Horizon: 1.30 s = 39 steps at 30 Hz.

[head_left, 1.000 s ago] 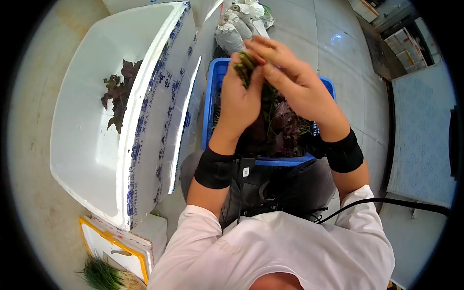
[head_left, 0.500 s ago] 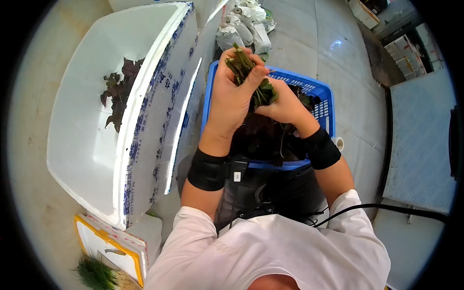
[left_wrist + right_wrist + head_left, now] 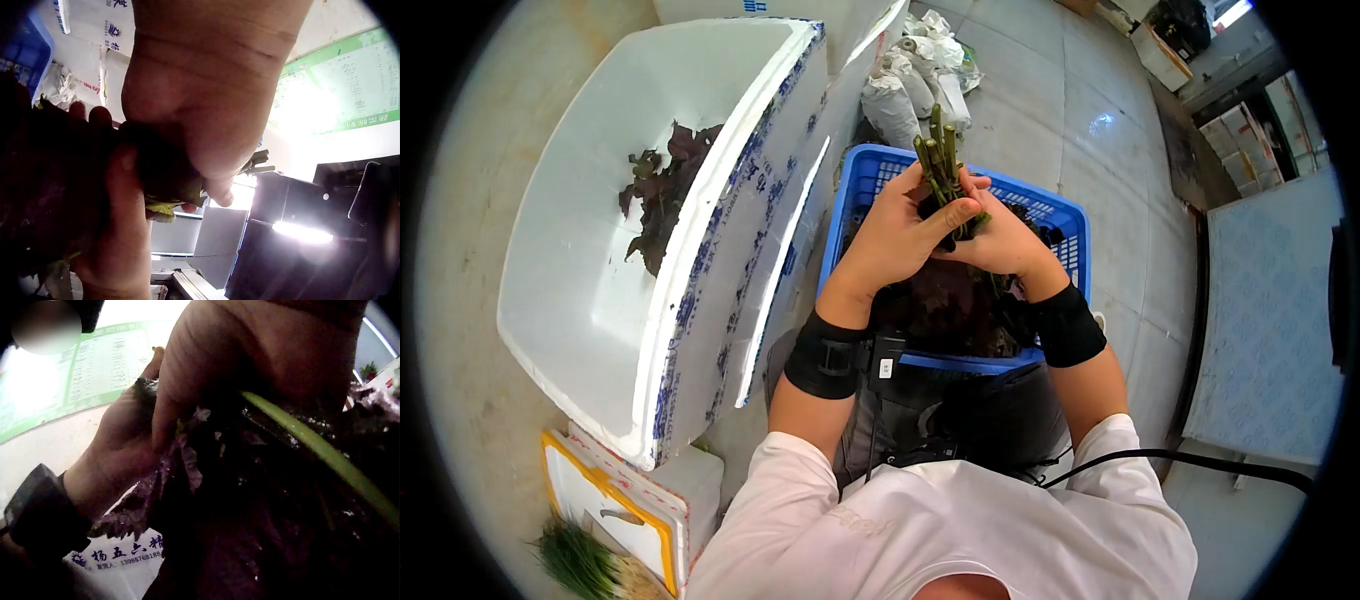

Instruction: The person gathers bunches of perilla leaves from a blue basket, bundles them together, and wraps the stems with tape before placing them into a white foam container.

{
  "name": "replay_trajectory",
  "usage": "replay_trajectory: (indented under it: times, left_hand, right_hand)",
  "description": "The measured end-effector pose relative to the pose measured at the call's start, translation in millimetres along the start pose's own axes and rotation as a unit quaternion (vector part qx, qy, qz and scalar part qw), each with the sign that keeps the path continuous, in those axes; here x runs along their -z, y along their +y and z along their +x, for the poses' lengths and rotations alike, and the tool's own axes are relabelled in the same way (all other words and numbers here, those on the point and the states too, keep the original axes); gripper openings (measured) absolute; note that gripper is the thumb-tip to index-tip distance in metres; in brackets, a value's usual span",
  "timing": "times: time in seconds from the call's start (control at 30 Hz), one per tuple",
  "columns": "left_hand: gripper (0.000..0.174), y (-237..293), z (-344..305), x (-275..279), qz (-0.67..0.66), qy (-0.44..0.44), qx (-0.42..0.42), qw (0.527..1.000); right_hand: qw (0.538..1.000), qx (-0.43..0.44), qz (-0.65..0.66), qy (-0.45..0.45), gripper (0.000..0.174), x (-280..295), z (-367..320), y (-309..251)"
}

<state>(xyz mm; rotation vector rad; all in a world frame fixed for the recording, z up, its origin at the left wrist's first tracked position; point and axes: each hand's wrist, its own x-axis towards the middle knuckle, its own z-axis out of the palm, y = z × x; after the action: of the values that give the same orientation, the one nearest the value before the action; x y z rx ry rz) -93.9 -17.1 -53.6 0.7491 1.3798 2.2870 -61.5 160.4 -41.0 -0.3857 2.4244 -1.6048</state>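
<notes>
Both hands grip a bunch of purple-leaved greens (image 3: 940, 165) above the blue basket, its cut green stems pointing up and away. My left hand (image 3: 895, 235) wraps the bunch from the left, thumb lying across the stems. From the other side my right hand (image 3: 1005, 240) holds it lower down, close against the left. In the left wrist view the right hand (image 3: 122, 231) grasps the dark leaves just beside the left. Dark purple leaves (image 3: 237, 531) hang below the right hand in the right wrist view, with one loose green stem (image 3: 319, 447) running across them.
Under the hands, the blue basket (image 3: 1080, 225) holds more purple leaves. A white foam box (image 3: 570, 260) at left contains a few purple leaves (image 3: 670, 190). Scallions (image 3: 580, 560) lie by a yellow-edged board (image 3: 610, 490). White sacks (image 3: 910, 85) stand beyond the basket.
My right hand has come down from the stem ends to the lower part of the bunch. Both hands have shifted slightly right and nearer, and the stems now stand straighter and longer above the fingers.
</notes>
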Motion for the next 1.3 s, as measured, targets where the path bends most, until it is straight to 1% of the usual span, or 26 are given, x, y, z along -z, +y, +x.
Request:
replay_trajectory:
  times: [0.03,0.1,0.17,0.2,0.23,0.27,0.3,0.37,0.43,0.47,0.5,0.57,0.63,0.7,0.73,0.77,0.83,0.87,0.93,0.97,1.03,1.07,1.13,1.17,1.23,1.3]
  left_hand:
    - [0.034,-2.4,0.2,-1.0,-0.005,-0.006,-0.022,1.000]
    - [0.031,-4.5,-0.3,-2.4,-0.011,-0.015,-0.040,0.999]
    - [0.025,-1.9,-2.2,-0.4,0.059,0.050,-0.067,0.995]
    - [0.026,-0.7,-1.5,0.3,0.059,0.061,-0.089,0.992]
    - [0.026,-2.9,-2.0,3.8,0.080,0.095,-0.081,0.989]
    - [0.025,-2.7,-1.2,5.5,0.080,0.115,-0.087,0.986]
    - [0.024,-0.9,-0.5,7.2,0.082,0.136,-0.092,0.983]
    - [0.023,0.0,0.7,10.5,0.110,0.142,-0.099,0.979]
    - [0.021,-1.6,2.9,9.3,0.153,0.163,-0.081,0.971]
    - [0.022,-6.5,3.2,12.4,0.212,0.137,-0.096,0.963]
    - [0.022,-7.3,4.2,8.4,0.211,0.138,-0.097,0.963]
    - [0.033,-9.9,5.2,-4.2,0.279,0.091,-0.123,0.948]
    - [0.037,-22.0,4.3,-6.9,0.309,0.070,-0.125,0.940]
    - [0.041,-27.1,5.9,-12.0,0.361,0.021,-0.164,0.918]
    - [0.040,-26.5,4.9,-11.7,0.383,0.016,-0.160,0.910]
    - [0.040,-25.7,5.4,-11.0,0.383,0.017,-0.161,0.910]
    - [0.040,-23.4,5.4,-11.6,0.424,-0.001,-0.157,0.892]
    - [0.040,-21.5,6.3,-13.9,0.423,-0.001,-0.156,0.893]
    - [0.041,-15.2,8.5,-19.7,0.378,0.000,-0.191,0.906]
    - [0.041,-12.8,9.4,-20.5,0.378,-0.001,-0.190,0.906]
    - [0.042,-9.3,13.2,-19.2,0.512,0.015,-0.292,0.807]
    - [0.042,-10.8,14.1,-17.8,0.513,0.014,-0.292,0.807]
    - [0.044,-17.5,11.4,-15.2,0.468,-0.005,-0.267,0.842]
    - [0.044,-20.5,11.6,-12.8,0.469,-0.006,-0.265,0.843]
    - [0.044,-28.0,10.0,-8.9,0.456,0.000,-0.251,0.854]
    - [0.039,-33.2,7.1,1.2,0.480,0.038,-0.191,0.856]
  right_hand:
    - [0.999,-0.005,-0.039,-0.003,0.088,-0.1,-0.7,-1.2]
    - [1.000,-0.003,-0.005,0.014,0.086,-2.7,-1.4,-8.9]
    - [0.999,-0.002,0.031,0.030,0.085,-1.2,-4.5,-6.3]
    - [0.996,0.047,-0.037,0.072,0.085,4.0,-6.7,-0.2]
    - [0.984,0.095,-0.104,0.113,0.085,9.5,-9.7,4.2]
    - [0.980,0.083,-0.129,0.128,0.085,16.6,-15.8,6.6]
    - [0.988,0.056,-0.063,0.129,0.083,21.1,-20.7,8.2]
    - [0.980,0.017,-0.042,0.193,0.076,28.2,-28.8,9.9]
    - [0.976,0.052,-0.042,0.207,0.071,31.1,-29.1,1.9]
    - [0.972,0.076,-0.037,0.218,0.066,30.3,-33.6,-2.8]
    - [0.972,0.076,-0.038,0.217,0.066,29.3,-35.6,-10.1]
    - [0.973,0.119,-0.078,0.179,0.063,24.8,-34.8,-29.8]
    - [0.973,0.129,-0.062,0.183,0.063,20.5,-34.9,-37.9]
    - [0.960,0.200,-0.126,0.153,0.058,25.8,-30.6,-38.6]
    - [0.965,0.181,-0.117,0.148,0.046,26.3,-31.9,-40.9]
    - [0.965,0.181,-0.118,0.147,0.046,26.7,-32.8,-39.7]
    - [0.980,0.146,-0.025,0.136,0.034,26.8,-36.9,-34.6]
    - [0.980,0.144,-0.025,0.136,0.034,27.8,-38.3,-33.4]
    - [0.972,0.191,-0.044,0.128,0.029,29.6,-41.5,-31.2]
    - [0.973,0.189,-0.043,0.129,0.029,30.0,-44.0,-31.2]
    - [0.971,0.198,-0.069,0.116,0.029,32.2,-46.3,-33.4]
    - [0.971,0.198,-0.069,0.117,0.029,31.6,-46.4,-33.9]
    - [0.970,0.195,-0.048,0.134,0.029,26.4,-49.0,-33.8]
    - [0.971,0.193,-0.046,0.134,0.029,25.9,-47.8,-34.3]
    - [0.964,0.203,-0.093,0.145,0.030,26.7,-45.0,-34.8]
    - [0.963,0.192,-0.082,0.171,0.039,28.8,-40.8,-25.6]
